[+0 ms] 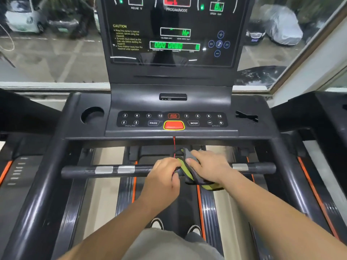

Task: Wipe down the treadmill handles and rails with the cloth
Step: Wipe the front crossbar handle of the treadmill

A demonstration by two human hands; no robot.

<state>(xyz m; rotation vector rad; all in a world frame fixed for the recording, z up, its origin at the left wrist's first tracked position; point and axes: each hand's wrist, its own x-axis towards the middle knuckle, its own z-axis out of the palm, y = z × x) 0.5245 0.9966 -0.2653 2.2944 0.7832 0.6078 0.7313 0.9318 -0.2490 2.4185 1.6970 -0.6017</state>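
The person stands on the treadmill belt [187, 203] with both hands on the black handlebar [78, 171] that crosses in front of them. The grey cloth [185, 167], which has a yellow-green stripe, is draped over the middle of the bar. It lies between the two hands and partly under the right one, and a tail hangs off the near side.

The right hand [208, 166] lies flat on the cloth with its fingers fairly straight, pressing it to the bar. The left hand [163, 177] is curled, its thumb and fingers pinching the cloth's left edge. A thin red cord [174, 143] drops from the console to just above the hands. Silver plates [104, 169] sit on the bar left of the left hand. Black side rails [43, 184] run back outside each arm.

Beyond the hands, the console [249, 102] carries keys marked 3, 6, 9 and 12 twice over, plus STOP/START, PROG, MODE, INCLINE and SPEED. A red button [174, 125] rimmed in yellow sits at its centre, and a round cup holder [92, 115] is off to the left. Higher up, the display [174, 30] reads CAUTION, PROGRAM/MODE and "Hr", with green zeros below. Behind it, a window [56, 53] looks onto parked cars [22, 15], one of them under a pale cover.
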